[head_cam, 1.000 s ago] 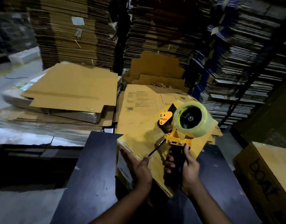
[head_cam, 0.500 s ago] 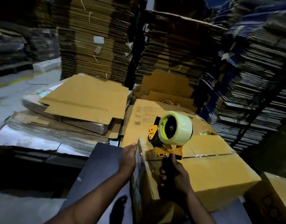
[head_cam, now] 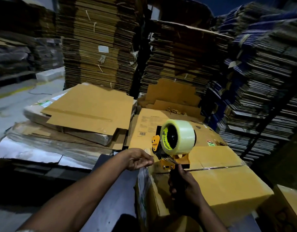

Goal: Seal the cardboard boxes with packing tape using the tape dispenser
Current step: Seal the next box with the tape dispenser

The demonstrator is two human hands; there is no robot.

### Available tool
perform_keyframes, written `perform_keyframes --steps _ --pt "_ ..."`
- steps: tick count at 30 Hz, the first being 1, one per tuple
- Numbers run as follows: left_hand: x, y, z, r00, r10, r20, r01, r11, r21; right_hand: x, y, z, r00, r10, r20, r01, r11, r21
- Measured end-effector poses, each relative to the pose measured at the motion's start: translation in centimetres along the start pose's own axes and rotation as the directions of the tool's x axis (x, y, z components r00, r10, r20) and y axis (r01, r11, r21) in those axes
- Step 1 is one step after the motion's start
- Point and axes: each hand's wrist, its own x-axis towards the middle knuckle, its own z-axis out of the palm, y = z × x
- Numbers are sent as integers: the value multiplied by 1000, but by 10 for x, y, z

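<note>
Head view, dim warehouse. Tall stacks of flattened cartons (head_cam: 97,44) fill the background from left to right, some tied with string; those at far right are darker, with blue edges. In front of them, loose flat cardboard sheets (head_cam: 89,111) lie piled on a low heap at left.

Dark table (head_cam: 114,198), lower centre, with a bare grey strip showing beside the box.

Cardboard box (head_cam: 228,185), brown, standing on the table at centre-right; its top flaps are closed and meet in a seam running across the top. A second box (head_cam: 290,206) sits low at far right, partly cut off.

Tape dispenser (head_cam: 171,148), yellow and black, upright at the near left end of the box top, just over the seam. Roll of clear tape (head_cam: 181,136) mounted on it, yellow label facing left.

Right hand (head_cam: 184,186): fingers wrapped round the dispenser's black handle, below the roll.

Left hand (head_cam: 139,159): at the box's top left corner, beside the dispenser's front end, fingers loosely curled; whether it pinches the tape end cannot be told.
</note>
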Motion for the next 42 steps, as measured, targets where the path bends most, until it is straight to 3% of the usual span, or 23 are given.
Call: perform_keyframes --steps 3,6,12,15,18,24,35,42 --pt "8 7 3 998 37 -46 -32 994 102 -2 1 -2 1000 16 18 -16 999 -32" --pt "11 20 8 980 150 -132 -99 939 329 -6 3 -3 997 69 21 -67 996 -64" --pt "12 39 14 942 309 -131 -154 744 651 -10 15 -1 990 131 -53 -136 985 -104" --pt "27 49 11 873 462 -155 -174 593 786 -15 18 -1 986 146 -78 -153 985 -85" --pt "30 61 0 815 560 -152 -189 504 843 -22 21 0 973 208 -97 -213 976 -41" --pt "40 65 -13 770 620 -149 -154 407 900 -28 26 6 953 266 -148 -275 960 -46" --pt "56 57 -15 783 603 -154 -207 486 849 -45 31 10 983 162 -81 -171 979 -113" --pt "65 51 -18 789 604 -110 -179 397 900 -48 35 8 980 162 -112 -174 979 -106"
